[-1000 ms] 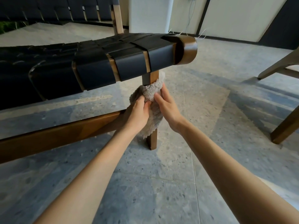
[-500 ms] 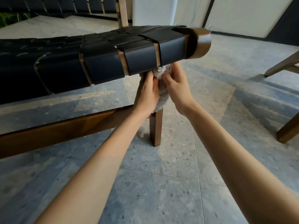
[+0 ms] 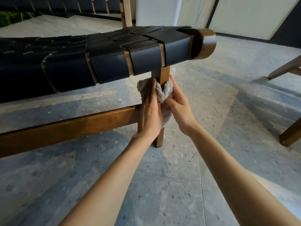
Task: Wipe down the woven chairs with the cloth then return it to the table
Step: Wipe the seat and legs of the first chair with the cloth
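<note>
Cloth (image 3: 162,93) wrapped around the front leg (image 3: 163,75) of the woven chair (image 3: 105,57), just under the seat. Left hand (image 3: 150,111) and right hand (image 3: 179,106) both clamp it against the leg, 1 per side.

Speckled stone floor (image 3: 162,185), pale wall panels (image 3: 244,15), perhaps greenery (image 3: 9,18).

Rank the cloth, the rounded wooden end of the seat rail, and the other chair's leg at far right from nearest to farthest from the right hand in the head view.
1. cloth: held against the chair leg by the right hand.
2. rounded wooden rail end: above the hand, slightly to the right.
3. other chair's leg: far right, at the frame's edge.
</note>
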{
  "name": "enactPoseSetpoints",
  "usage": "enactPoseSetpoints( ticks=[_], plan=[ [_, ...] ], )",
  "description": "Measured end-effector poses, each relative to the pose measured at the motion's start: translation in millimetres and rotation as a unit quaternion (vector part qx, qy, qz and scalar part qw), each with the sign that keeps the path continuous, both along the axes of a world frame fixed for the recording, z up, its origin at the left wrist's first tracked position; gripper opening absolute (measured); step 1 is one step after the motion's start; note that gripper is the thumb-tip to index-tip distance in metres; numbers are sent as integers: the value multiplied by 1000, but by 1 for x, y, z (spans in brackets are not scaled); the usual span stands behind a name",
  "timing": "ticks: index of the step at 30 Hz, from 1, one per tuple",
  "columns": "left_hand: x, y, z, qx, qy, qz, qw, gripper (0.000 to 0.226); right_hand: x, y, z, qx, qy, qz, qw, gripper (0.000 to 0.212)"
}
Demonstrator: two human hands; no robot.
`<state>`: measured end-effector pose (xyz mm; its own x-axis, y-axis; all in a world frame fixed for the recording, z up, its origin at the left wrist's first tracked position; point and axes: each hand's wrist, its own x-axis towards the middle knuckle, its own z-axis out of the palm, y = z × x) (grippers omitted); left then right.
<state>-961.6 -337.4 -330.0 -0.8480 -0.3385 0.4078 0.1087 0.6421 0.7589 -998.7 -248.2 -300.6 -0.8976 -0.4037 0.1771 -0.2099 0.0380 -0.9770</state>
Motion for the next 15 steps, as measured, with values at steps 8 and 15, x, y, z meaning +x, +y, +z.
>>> enactPoseSetpoints(
  ticks=[8,15],
  plan=[
    [-17,-9,20,31,33,-66,997,71,-13,-12,25,8,92,-7,996,62],
    [-10,-1,-13,136,95,-84,983,61,-3,-7,-2,-5,37,-5,999,45]
  ],
)
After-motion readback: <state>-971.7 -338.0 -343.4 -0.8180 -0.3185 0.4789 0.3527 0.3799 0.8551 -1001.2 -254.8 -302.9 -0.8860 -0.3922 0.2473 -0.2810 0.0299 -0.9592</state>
